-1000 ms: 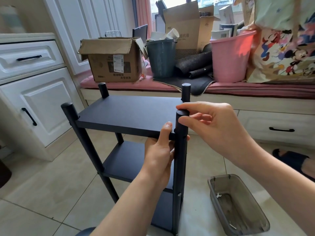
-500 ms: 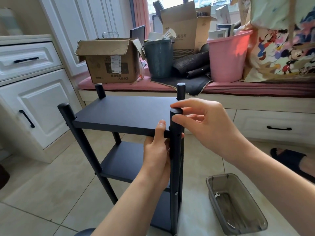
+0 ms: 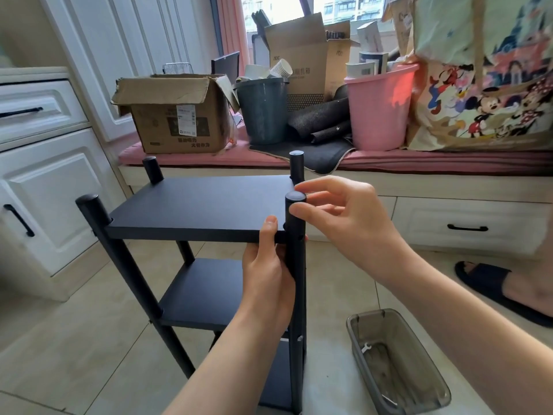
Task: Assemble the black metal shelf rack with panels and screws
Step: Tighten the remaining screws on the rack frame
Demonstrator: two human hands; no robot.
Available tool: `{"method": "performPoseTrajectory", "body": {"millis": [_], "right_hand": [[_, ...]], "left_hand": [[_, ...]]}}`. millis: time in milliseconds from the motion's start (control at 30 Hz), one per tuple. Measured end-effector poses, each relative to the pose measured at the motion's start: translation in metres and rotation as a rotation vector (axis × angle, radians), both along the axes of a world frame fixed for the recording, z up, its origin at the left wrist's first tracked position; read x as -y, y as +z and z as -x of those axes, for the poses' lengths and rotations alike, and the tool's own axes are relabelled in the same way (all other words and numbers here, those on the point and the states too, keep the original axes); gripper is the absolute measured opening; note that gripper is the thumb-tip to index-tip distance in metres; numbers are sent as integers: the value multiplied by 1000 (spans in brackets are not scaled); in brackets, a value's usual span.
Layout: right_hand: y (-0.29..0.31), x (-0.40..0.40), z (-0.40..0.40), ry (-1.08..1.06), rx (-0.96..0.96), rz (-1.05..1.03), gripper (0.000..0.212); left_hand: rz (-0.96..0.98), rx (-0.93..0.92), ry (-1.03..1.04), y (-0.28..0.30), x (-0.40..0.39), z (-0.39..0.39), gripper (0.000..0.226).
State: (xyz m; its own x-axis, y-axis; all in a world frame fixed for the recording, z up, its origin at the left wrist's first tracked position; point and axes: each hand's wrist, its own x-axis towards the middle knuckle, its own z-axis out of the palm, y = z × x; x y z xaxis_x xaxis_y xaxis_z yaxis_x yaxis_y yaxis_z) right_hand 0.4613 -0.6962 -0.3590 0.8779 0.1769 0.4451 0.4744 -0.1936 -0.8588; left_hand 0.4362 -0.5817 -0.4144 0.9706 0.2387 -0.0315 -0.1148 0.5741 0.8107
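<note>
Nearest us, our left hand (image 3: 267, 274) grips the near right post (image 3: 296, 295) of the black shelf rack (image 3: 197, 205), fingers curled round it just under the top panel (image 3: 194, 202), thumb pressed up against the panel's front edge. Just above, our right hand (image 3: 344, 223) pinches the post's rounded top between thumb and forefinger, the other fingers loosely spread. The rack stands upright on the tiled floor (image 3: 74, 339), a grey plastic tray (image 3: 398, 363) near its right side.
</note>
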Motion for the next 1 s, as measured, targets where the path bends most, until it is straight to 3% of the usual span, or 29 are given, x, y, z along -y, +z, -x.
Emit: {"method": "performPoseTrajectory", "body": {"millis": [267, 433, 700, 1000], "right_hand": [[-6, 28, -11, -18, -45, 27, 15], [-40, 75, -28, -35, -154, 204, 17], [-172, 136, -59, -68, -554, 540, 17], [-333, 150, -88, -16, -830, 937, 19]], "left_hand": [[9, 6, 70, 1, 10, -10, 31], [-4, 23, 86, 2, 14, -13, 33], [-6, 42, 58, 1, 18, -16, 30], [-24, 70, 27, -8, 15, -21, 34]]}}
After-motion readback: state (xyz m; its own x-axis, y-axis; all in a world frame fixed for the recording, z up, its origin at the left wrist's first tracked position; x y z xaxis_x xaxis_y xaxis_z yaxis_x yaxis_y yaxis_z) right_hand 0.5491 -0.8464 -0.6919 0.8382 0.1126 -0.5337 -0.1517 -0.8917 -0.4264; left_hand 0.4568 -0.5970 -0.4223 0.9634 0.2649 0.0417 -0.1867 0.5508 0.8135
